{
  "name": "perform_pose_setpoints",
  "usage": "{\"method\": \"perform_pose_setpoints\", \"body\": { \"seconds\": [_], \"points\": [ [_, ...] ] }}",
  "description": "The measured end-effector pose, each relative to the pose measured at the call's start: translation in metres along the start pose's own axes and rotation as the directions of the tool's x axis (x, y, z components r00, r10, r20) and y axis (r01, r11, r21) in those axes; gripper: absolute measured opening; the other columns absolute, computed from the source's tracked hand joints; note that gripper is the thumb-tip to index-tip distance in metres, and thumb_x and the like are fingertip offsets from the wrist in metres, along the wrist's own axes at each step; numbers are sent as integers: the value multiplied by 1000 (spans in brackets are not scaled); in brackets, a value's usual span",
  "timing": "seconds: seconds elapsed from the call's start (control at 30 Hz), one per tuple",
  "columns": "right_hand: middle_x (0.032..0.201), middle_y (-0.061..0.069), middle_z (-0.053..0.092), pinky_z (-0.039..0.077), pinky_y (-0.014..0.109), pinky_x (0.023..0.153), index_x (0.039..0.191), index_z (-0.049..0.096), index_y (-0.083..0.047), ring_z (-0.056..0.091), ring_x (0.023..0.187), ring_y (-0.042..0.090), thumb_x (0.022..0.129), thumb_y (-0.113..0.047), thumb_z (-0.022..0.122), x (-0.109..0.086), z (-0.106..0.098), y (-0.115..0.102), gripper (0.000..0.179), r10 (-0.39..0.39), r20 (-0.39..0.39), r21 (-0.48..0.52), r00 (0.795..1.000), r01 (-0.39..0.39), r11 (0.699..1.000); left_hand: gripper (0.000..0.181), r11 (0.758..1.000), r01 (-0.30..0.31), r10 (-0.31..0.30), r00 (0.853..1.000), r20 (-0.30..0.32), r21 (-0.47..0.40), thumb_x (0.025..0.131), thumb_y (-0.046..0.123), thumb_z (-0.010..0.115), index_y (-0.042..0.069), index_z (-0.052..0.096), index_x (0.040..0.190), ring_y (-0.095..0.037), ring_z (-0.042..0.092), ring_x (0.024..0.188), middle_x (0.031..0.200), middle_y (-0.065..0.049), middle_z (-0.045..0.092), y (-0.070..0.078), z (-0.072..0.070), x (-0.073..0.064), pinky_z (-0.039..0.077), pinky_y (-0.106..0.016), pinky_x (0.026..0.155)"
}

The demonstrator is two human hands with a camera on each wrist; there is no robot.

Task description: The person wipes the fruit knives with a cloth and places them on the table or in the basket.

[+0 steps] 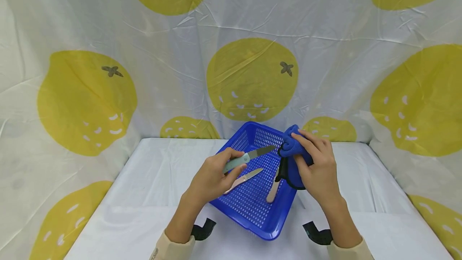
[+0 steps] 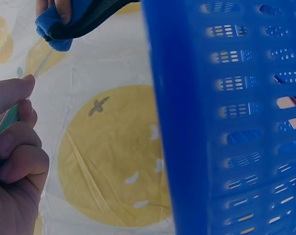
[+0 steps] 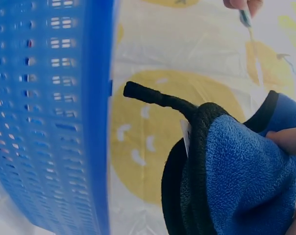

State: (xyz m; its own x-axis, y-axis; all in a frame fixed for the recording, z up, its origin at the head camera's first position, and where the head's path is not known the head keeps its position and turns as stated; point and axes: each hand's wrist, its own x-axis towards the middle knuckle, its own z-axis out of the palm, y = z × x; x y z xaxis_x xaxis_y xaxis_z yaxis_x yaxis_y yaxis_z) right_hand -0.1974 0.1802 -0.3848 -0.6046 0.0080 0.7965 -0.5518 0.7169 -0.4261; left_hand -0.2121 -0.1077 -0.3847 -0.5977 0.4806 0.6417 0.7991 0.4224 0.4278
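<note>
My left hand [image 1: 211,177] grips a small knife by its pale green handle [image 1: 234,163], with the blade [image 1: 262,150] pointing right. The blade's tip comes up close to a blue cloth [image 1: 293,147] with black edging. That cloth is bunched in my right hand [image 1: 320,168], thumb and fingers on either side of it; its lower part hangs down with a black loop [image 3: 158,96]. Both hands are over a blue plastic basket [image 1: 265,232]. Inside it lie a knife [image 1: 249,176] with a pinkish handle and another pinkish handle [image 1: 273,189], its upper end hidden behind the cloth.
The basket stands at an angle on a white-covered table [image 1: 166,171]. Behind the table hangs a white curtain [image 1: 173,75] printed with yellow fruit. Black straps [image 1: 203,230] stick out at both wrists.
</note>
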Motion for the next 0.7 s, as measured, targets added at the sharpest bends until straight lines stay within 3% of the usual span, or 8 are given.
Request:
{"method": "perform_pose_setpoints", "body": {
  "seconds": [0.2, 0.43, 0.53, 0.7],
  "points": [
    [138, 9, 67, 46, 37, 97, 129, 74, -15, 54, 113, 31, 86, 6, 75, 2, -4, 4, 48, 0, -31, 2, 1000, 0, 1000, 30, 998, 37, -36, 999, -25, 52, 96, 11, 72, 4, 61, 124, -11, 67, 80, 101, -5, 72, -6, 3, 0, 59, -20, 69],
    [137, 9, 68, 47, 35, 97, 127, 74, -15, 55, 112, 31, 83, 6, 77, 2, -4, 3, 49, -16, -48, -2, 999, 16, 1000, 31, 979, 116, -120, 993, 12, 167, 100, 10, 64, 8, 59, 130, -10, 68, 86, 108, -2, 70, -15, 7, -2, 62, -29, 79],
    [137, 8, 67, 47, 33, 98, 128, 74, -15, 54, 113, 31, 84, 6, 77, 2, -4, 4, 49, -12, -44, -5, 999, 12, 1000, 31, 963, 181, -197, 979, 62, 200, 103, 10, 59, 11, 56, 134, -11, 68, 92, 113, -1, 69, -17, 8, -3, 61, -31, 83],
    [137, 8, 67, 46, 29, 100, 128, 74, -16, 54, 115, 30, 84, 6, 77, 1, -3, 3, 49, -11, -34, -4, 999, 10, 1000, 33, 928, 284, -322, 936, 139, 240, 107, 13, 51, 14, 51, 140, -13, 65, 103, 122, -2, 61, -20, 11, -4, 60, -33, 92]
  ]
}}
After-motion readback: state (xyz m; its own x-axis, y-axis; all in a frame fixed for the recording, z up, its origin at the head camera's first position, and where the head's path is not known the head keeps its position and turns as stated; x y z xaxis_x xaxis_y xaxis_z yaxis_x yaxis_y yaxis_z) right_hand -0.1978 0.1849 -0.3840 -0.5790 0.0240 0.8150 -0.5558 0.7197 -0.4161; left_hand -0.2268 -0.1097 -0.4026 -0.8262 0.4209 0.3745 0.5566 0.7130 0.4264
